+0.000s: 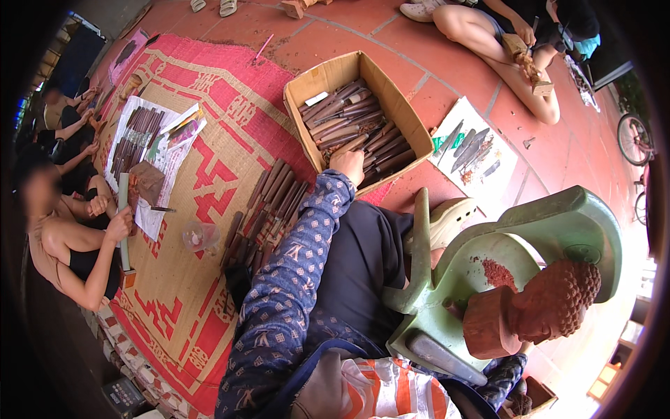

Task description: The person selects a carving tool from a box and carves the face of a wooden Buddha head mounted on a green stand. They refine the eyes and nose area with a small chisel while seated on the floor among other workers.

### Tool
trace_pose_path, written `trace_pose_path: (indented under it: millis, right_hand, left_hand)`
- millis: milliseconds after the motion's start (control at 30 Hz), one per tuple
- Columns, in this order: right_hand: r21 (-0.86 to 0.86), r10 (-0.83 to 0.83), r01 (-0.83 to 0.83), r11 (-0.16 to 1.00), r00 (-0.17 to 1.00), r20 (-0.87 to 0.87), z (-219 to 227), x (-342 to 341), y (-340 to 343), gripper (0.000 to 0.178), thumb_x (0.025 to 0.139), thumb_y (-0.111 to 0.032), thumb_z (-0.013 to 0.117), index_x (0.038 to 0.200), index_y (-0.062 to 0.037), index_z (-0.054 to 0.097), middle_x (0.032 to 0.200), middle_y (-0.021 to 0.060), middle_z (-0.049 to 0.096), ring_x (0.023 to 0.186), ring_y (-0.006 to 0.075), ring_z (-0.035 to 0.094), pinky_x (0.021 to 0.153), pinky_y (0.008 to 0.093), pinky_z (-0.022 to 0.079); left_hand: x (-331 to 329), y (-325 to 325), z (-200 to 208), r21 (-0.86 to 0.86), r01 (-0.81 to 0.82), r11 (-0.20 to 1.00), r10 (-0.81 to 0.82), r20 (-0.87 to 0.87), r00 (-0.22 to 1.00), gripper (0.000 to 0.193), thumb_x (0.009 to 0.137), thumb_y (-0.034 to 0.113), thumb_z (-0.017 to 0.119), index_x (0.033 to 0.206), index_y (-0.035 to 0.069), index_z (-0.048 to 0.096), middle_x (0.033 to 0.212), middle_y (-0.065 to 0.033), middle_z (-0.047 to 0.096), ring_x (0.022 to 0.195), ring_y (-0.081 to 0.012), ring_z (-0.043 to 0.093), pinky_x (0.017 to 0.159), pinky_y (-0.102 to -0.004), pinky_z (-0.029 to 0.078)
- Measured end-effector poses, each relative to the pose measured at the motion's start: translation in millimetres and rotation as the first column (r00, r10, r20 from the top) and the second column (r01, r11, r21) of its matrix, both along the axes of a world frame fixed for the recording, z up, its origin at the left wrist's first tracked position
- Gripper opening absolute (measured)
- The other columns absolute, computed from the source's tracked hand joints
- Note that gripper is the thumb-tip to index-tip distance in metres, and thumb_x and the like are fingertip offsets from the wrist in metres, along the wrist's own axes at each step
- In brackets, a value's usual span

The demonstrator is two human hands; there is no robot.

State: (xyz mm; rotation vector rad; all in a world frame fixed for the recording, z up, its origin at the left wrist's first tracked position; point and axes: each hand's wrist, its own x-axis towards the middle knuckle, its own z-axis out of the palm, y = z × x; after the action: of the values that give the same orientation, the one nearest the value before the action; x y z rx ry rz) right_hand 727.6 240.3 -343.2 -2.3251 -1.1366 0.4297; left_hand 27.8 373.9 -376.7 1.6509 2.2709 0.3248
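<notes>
My left hand [347,166], in a blue patterned sleeve, reaches over the near edge of a cardboard box [396,72]. Its fingers curl down among several wooden-handled carving chisels [349,115], where the fingertips are hidden. A reddish-brown carved head [551,304] with knobbed hair lies tilted sideways above a green plastic chair [447,276]. My right hand [525,347] supports the carved head from below, mostly hidden behind it; just a sliver of skin and the sleeve show. Reddish shavings [497,274] lie on the chair seat.
More chisels [269,209] lie on the red and tan mat [202,293] at left, beside a clear plastic cup [200,237]. Dark blades rest on a white sheet [492,178]. One person [77,237] sits at left; another [481,35] holds a wooden carving at upper right.
</notes>
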Motion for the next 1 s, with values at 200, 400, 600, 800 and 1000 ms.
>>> trace_pose_path:
  millis: [200, 400, 600, 800, 1000]
  right_hand:
    - [-0.005, 0.017, -0.017, 1.000, 1.000, 0.021, 2, 2, 2, 0.037, 0.090, -0.030, 0.056, 0.107, 0.0025, 0.062, 0.117, 0.0185, 0.061, 0.112, 0.0305, 0.056, 0.092, 0.0390, 0.043]
    - [-0.019, 0.029, -0.028, 0.999, 0.999, 0.043, 3, 4, 0, 0.037, 0.090, -0.030, 0.056, 0.107, 0.0024, 0.062, 0.116, 0.0186, 0.062, 0.112, 0.0308, 0.056, 0.091, 0.0392, 0.043]
    - [-0.038, 0.056, -0.053, 0.998, 0.996, 0.068, 4, 6, 5, 0.036, 0.090, -0.030, 0.056, 0.106, 0.0024, 0.062, 0.116, 0.0188, 0.062, 0.112, 0.0311, 0.056, 0.091, 0.0394, 0.043]
    - [-0.063, 0.081, -0.074, 0.995, 0.990, 0.117, 10, 11, 3, 0.036, 0.090, -0.030, 0.056, 0.105, 0.0024, 0.062, 0.115, 0.0190, 0.062, 0.111, 0.0315, 0.056, 0.090, 0.0396, 0.043]
    - [-0.091, 0.125, -0.111, 0.990, 0.978, 0.168, 13, 14, 5, 0.036, 0.090, -0.030, 0.057, 0.105, 0.0024, 0.063, 0.115, 0.0192, 0.062, 0.111, 0.0318, 0.056, 0.090, 0.0398, 0.043]
  left_hand:
    - [-15, 6, 1, 0.315, -0.310, 0.897, 0.294, 0.099, 0.951, 0.011, 0.077, 0.011, 0.066, 0.087, 0.008, 0.065, 0.090, -0.0151, 0.065, 0.085, -0.0350, 0.064, 0.074, -0.0454, 0.051]
    - [-69, -20, 53, 0.675, -0.258, 0.691, 0.187, 0.177, 0.966, 0.015, 0.076, 0.003, 0.065, 0.091, 0.004, 0.064, 0.089, -0.0135, 0.059, 0.085, -0.0350, 0.059, 0.077, -0.0418, 0.048]
    - [-94, -81, 45, 0.611, -0.412, 0.676, 0.231, 0.355, 0.906, 0.016, 0.081, 0.001, 0.064, 0.097, 0.003, 0.065, 0.087, -0.0106, 0.059, 0.077, -0.0235, 0.061, 0.070, -0.0344, 0.050]
    - [-82, -104, 37, 0.619, -0.392, 0.681, 0.230, 0.328, 0.916, 0.017, 0.080, 0.002, 0.065, 0.097, 0.003, 0.065, 0.090, -0.0119, 0.062, 0.081, -0.0279, 0.062, 0.073, -0.0360, 0.051]
    - [-47, -33, 57, 0.464, -0.099, 0.880, -0.044, 0.288, 0.957, 0.016, 0.081, 0.008, 0.066, 0.096, 0.001, 0.064, 0.083, -0.0146, 0.068, 0.078, -0.0290, 0.068, 0.071, -0.0352, 0.055]
